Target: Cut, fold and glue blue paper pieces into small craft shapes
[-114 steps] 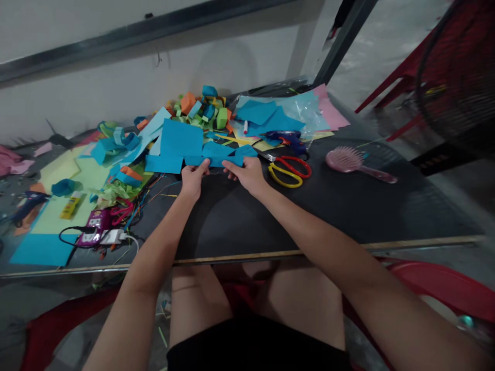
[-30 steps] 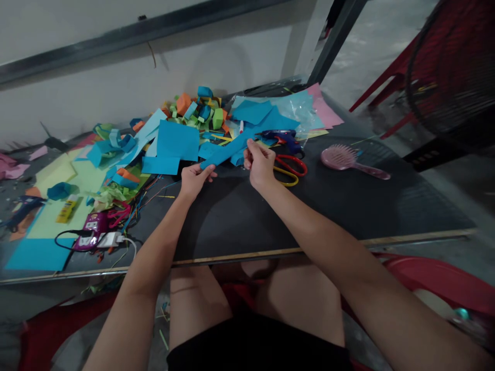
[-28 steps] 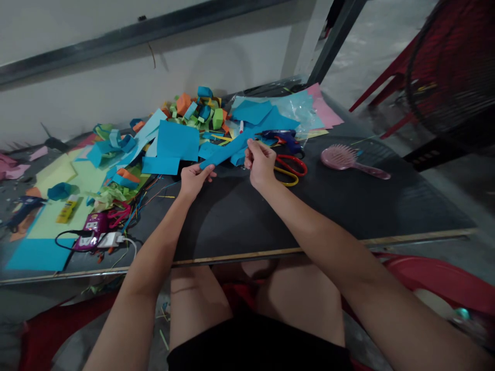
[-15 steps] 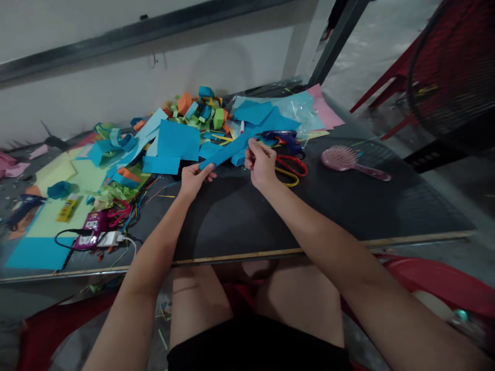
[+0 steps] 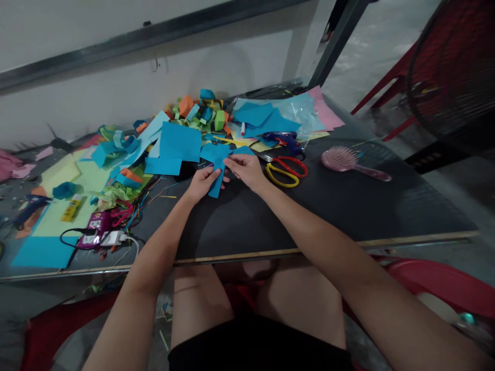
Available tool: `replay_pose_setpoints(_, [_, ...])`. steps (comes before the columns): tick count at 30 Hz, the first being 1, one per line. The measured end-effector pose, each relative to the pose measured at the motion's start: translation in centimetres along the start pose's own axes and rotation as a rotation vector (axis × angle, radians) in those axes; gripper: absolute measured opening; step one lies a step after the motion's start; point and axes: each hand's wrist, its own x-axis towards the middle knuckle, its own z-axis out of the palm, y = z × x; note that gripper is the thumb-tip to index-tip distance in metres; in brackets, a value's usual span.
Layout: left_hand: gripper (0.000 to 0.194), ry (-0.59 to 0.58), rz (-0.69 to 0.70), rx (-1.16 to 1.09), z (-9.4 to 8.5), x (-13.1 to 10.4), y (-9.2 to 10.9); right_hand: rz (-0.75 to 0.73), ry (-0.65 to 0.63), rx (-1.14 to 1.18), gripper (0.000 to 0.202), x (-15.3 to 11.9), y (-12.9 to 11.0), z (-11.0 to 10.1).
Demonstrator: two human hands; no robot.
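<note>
Between my two hands is a blue paper strip [image 5: 216, 189], its lower end pointing toward the table's front edge. My left hand [image 5: 202, 183] pinches it with the thumb on top. From the other side, my right hand [image 5: 247, 169] grips the strip's edge between thumb and fingertips. Just behind the strip lie more blue paper pieces [image 5: 211, 152], and part of the strip blends into them. Scissors [image 5: 284, 174] with red and yellow handles rest right of my right hand.
A hot glue gun [image 5: 284, 139] and a pink hairbrush [image 5: 344, 158] lie to the right. Folded paper pieces [image 5: 186, 106] are heaped by the wall. At left are a yellow glue stick [image 5: 71, 208] and a purple power strip [image 5: 96, 226]. A fan [image 5: 456, 77] stands at far right.
The strip was stretched diagonally between my hands; now it is turned more upright and closer to me. My right hand has moved left, near my left hand, uncovering the scissors.
</note>
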Motion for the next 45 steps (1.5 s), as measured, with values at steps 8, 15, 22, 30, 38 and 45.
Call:
replay_pose_setpoints(8, [0.057, 0.065, 0.082, 0.016, -0.5, 0.1, 0.0, -0.013, 0.119, -0.087, 0.051, 0.2, 0.4, 0.1])
replay_pose_setpoints(15, [0.054, -0.019, 0.092, 0.148, -0.1, 0.1, 0.0, 0.012, 0.174, -0.011, 0.051, 0.8, 1.3, 0.0])
replay_pose_setpoints(22, [0.026, 0.313, 0.248, 1.081, -2.1, 0.3, -0.2, -0.187, 0.275, -0.371, 0.058, 0.6, 0.8, -1.7])
replay_pose_setpoints(30, [0.046, 0.126, 0.336, 1.367, -2.2, -0.2, 0.2, -0.520, -0.126, -0.897, 0.027, 0.2, -0.2, -2.4])
replay_pose_setpoints(38, [0.043, 0.112, 0.429, 1.333, -2.9, -0.4, 0.4, -0.581, -0.115, -0.978, 0.027, -0.1, 0.1, -2.2])
replay_pose_setpoints(45, [0.044, 0.151, 0.433, 1.278, -3.0, -0.5, 0.3, -0.648, -0.101, -0.977, 0.024, -0.3, -0.3, -2.4])
